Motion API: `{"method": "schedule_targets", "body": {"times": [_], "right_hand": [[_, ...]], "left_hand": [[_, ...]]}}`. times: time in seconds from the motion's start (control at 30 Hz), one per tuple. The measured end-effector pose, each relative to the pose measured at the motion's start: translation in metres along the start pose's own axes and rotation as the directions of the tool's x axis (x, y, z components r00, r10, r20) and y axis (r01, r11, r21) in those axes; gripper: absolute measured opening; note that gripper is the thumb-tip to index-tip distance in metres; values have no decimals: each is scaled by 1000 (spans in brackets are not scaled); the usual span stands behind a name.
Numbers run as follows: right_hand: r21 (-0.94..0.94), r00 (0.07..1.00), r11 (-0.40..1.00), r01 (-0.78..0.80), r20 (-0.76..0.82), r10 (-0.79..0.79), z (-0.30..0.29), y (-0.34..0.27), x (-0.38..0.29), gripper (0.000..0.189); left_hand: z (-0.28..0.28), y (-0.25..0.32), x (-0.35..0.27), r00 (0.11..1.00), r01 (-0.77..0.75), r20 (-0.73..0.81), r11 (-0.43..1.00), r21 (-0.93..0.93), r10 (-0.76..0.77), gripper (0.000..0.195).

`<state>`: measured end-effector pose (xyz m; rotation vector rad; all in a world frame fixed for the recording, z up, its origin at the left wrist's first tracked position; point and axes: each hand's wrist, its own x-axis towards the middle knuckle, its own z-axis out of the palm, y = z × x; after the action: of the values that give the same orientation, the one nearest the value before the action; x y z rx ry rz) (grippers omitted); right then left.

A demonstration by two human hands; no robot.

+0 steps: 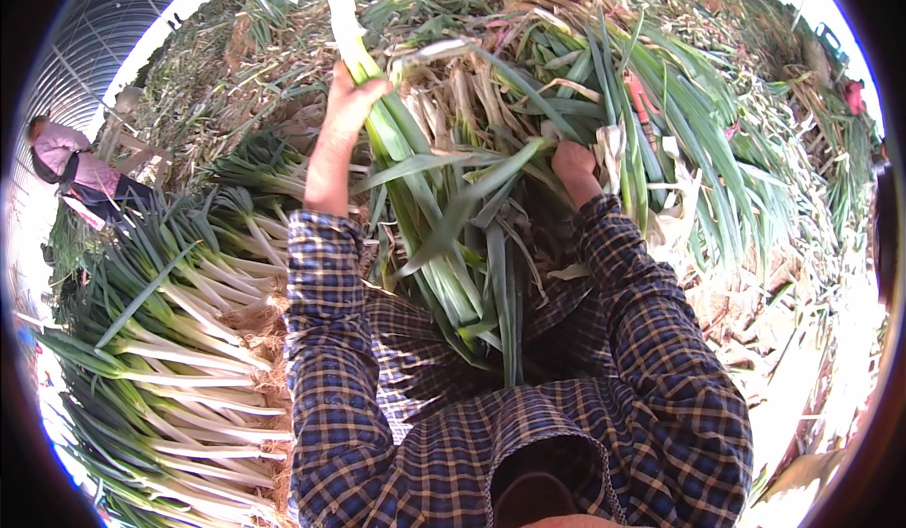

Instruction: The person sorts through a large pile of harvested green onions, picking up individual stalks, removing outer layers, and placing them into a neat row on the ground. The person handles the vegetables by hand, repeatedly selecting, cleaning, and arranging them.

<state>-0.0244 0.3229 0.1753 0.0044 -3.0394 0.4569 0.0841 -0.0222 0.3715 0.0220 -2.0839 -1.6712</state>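
My left hand (352, 100) is closed around a large leek (407, 146), where its white shank turns green; the white end points away from me and the long leaves hang down over my lap. Out to the right, my right hand (575, 163) is at a leaf of the plant, its fingers partly hidden among leaves, so its grip is unclear. Dry peeled leaves (463, 100) lie between the hands. Just right of my right hand, a tool with an orange-red handle (640, 103) rests on a pile of green leek leaves (715, 146).
Rows of leeks (205, 379) with white shanks and brown roots lie along my left side. Leaf litter (205, 68) covers the ground ahead. A person in a pink top (67, 153) is at the far left, below a curved ribbed roof (106, 32).
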Motion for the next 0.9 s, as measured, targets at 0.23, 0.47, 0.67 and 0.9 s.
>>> {"method": "schedule_targets", "body": {"times": [0.23,0.47,0.67,0.9], "right_hand": [[535,841,654,535,-411,-352,-90,-104,-64,41],[930,729,-25,366,-303,-614,-163,-143,-52,41],[594,781,572,565,-162,-603,-107,16,-21,32],[31,960,972,-233,170,224,-134,248,-26,41]], "left_hand": [[18,90,-3,977,-207,96,759,617,188,68],[74,115,-41,843,-537,470,424,729,260,93],[48,101,-31,730,-627,611,-58,777,305,65],[-44,79,-12,686,-520,549,-207,829,477,19]]}}
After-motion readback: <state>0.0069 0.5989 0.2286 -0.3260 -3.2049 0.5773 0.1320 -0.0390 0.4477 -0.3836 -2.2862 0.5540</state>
